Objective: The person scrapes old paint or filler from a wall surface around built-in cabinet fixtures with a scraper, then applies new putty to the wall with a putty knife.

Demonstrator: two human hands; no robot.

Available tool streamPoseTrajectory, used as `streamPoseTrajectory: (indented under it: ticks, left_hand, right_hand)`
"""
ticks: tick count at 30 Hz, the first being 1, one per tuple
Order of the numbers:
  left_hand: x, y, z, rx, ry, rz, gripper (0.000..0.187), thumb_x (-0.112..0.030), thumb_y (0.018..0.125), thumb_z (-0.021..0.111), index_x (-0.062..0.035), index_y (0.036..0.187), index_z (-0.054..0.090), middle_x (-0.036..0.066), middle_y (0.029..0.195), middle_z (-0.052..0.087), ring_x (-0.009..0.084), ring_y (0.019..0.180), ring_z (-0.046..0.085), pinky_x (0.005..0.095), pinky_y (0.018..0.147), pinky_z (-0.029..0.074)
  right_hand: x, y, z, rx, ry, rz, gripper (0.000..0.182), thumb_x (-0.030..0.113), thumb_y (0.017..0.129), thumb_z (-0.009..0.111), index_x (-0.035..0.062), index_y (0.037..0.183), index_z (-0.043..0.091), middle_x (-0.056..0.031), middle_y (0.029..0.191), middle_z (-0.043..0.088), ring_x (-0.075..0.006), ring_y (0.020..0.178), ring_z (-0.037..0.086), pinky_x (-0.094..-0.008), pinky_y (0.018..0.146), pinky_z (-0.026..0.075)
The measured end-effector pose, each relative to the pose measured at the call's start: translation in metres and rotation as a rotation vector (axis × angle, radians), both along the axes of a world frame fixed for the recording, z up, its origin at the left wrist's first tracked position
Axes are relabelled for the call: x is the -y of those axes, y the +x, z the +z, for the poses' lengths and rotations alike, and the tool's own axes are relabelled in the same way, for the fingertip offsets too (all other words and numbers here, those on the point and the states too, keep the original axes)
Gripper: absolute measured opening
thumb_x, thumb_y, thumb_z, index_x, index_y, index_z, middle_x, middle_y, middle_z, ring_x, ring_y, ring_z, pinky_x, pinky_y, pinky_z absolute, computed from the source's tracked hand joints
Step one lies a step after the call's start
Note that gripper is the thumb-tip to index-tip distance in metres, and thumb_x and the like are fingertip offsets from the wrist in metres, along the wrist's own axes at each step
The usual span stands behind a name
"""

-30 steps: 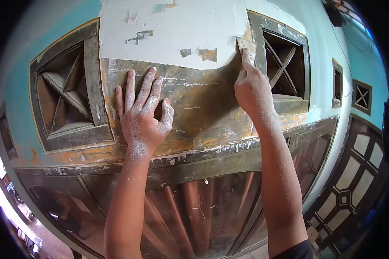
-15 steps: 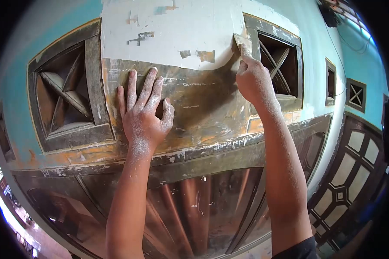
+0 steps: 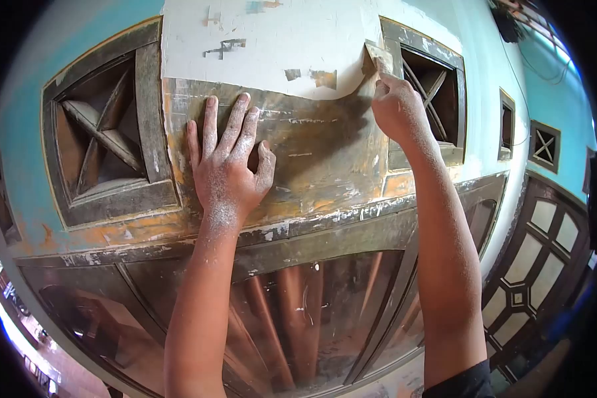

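Observation:
My left hand [image 3: 231,162] lies flat with fingers spread on the bare, brownish wall patch [image 3: 318,149], its skin dusted with white powder. Up at the right, my right hand [image 3: 399,106] grips a scraper [image 3: 378,58], whose blade meets the wall beside the right wooden vent frame. A white paint layer [image 3: 272,43] covers the wall above, ending in a curved edge that runs down from the blade. Small dark and orange chips show through the white. The scraper's handle is mostly hidden in my fist.
Wooden vents with crossed slats stand on both sides, a left vent [image 3: 106,129] and a right vent [image 3: 431,86]. Below runs a paint-flecked wooden ledge [image 3: 312,222] over glazed panels [image 3: 298,318]. A panelled door [image 3: 530,265] is at the far right. Turquoise wall surrounds the vents.
The view has shifted slightly, so the wall sits a little higher and both hands appear a bit further right. The scraper stays at the paint edge beside the right vent.

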State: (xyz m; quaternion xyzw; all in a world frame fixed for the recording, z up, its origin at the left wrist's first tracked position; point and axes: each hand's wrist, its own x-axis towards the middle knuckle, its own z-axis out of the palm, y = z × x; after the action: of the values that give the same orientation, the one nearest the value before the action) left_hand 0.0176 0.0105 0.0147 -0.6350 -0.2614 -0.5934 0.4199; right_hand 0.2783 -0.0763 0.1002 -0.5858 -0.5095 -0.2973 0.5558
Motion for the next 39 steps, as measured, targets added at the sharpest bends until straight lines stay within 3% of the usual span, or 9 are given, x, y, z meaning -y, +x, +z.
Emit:
streamPoseTrajectory:
  ticks: [2,9,14,16,20,23,31,37,39]
  left_hand:
    - [0.001,-0.001,0.001,0.002,0.017,0.010,0.049,-0.028,0.091,0.062,-0.0114,0.137,0.069,0.001,0.160,0.052,0.0364,0.154,0.035,0.0592,0.127,0.019]
    - [0.004,0.000,0.000,-0.002,-0.015,-0.009,0.050,-0.025,0.091,0.064,-0.0114,0.139,0.067,0.002,0.160,0.052,0.0371,0.155,0.034,0.0590,0.127,0.019]
    - [0.002,0.000,0.000,-0.003,-0.014,-0.007,0.051,-0.025,0.091,0.064,-0.0116,0.140,0.067,0.003,0.159,0.052,0.0371,0.155,0.034,0.0590,0.127,0.020]
    - [0.004,-0.001,0.001,-0.001,-0.012,-0.017,0.052,-0.025,0.090,0.064,-0.0115,0.140,0.067,0.003,0.159,0.053,0.0371,0.155,0.035,0.0592,0.127,0.020]
    - [-0.001,0.000,0.000,0.006,0.021,-0.031,0.050,-0.027,0.089,0.062,-0.0109,0.136,0.070,0.001,0.158,0.053,0.0363,0.154,0.036,0.0605,0.127,0.019]
    - [0.002,0.000,0.001,0.011,0.002,-0.032,0.049,-0.028,0.090,0.062,-0.0110,0.135,0.070,0.001,0.158,0.053,0.0365,0.154,0.036,0.0603,0.127,0.019]
    - [0.001,0.000,0.003,0.010,0.007,-0.016,0.050,-0.028,0.090,0.061,-0.0117,0.137,0.069,0.001,0.159,0.053,0.0363,0.154,0.035,0.0596,0.127,0.019]
    - [0.002,0.001,0.001,0.005,-0.005,0.009,0.052,-0.028,0.090,0.061,-0.0117,0.139,0.068,0.001,0.160,0.051,0.0366,0.155,0.034,0.0596,0.127,0.018]
    - [0.001,0.002,0.001,0.002,0.000,0.013,0.052,-0.028,0.090,0.061,-0.0117,0.139,0.068,0.001,0.160,0.051,0.0367,0.155,0.034,0.0597,0.127,0.018]
  right_hand:
    - [0.003,0.001,0.005,0.011,0.001,0.021,0.040,0.020,0.102,0.046,0.0062,0.129,0.071,-0.0332,0.108,0.071,-0.0495,0.106,0.069,-0.0551,0.095,0.055]
    - [0.004,0.007,0.013,0.057,0.018,0.027,0.042,0.023,0.101,0.047,0.0049,0.131,0.070,-0.0326,0.111,0.071,-0.0481,0.108,0.069,-0.0523,0.098,0.055]
    - [0.001,0.008,0.014,0.031,0.033,-0.035,0.040,0.026,0.104,0.051,0.0087,0.135,0.068,-0.0299,0.111,0.071,-0.0436,0.104,0.072,-0.0469,0.091,0.056]
    - [0.002,0.012,0.022,0.073,-0.025,0.017,0.038,0.023,0.101,0.047,0.0036,0.121,0.072,-0.0301,0.106,0.072,-0.0475,0.103,0.070,-0.0532,0.093,0.055]
    - [-0.003,0.012,0.012,0.096,0.108,0.018,0.036,0.022,0.101,0.047,0.0033,0.117,0.073,-0.0298,0.104,0.072,-0.0481,0.103,0.069,-0.0524,0.092,0.055]
    - [-0.005,0.029,0.031,0.163,-0.026,-0.003,0.039,0.023,0.103,0.051,0.0076,0.134,0.067,-0.0304,0.104,0.071,-0.0435,0.096,0.073,-0.0455,0.087,0.056]
    - [-0.013,0.035,0.028,0.212,0.143,-0.040,0.039,0.028,0.103,0.054,0.0072,0.133,0.069,-0.0290,0.104,0.073,-0.0427,0.096,0.073,-0.0455,0.086,0.057]
    - [-0.007,0.034,0.038,0.174,-0.002,-0.030,0.039,0.027,0.103,0.054,0.0069,0.132,0.069,-0.0282,0.108,0.073,-0.0424,0.100,0.073,-0.0439,0.090,0.056]
    - [-0.008,0.031,0.033,0.135,0.086,-0.002,0.038,0.025,0.101,0.050,0.0083,0.129,0.071,-0.0280,0.111,0.072,-0.0464,0.104,0.070,-0.0498,0.093,0.056]
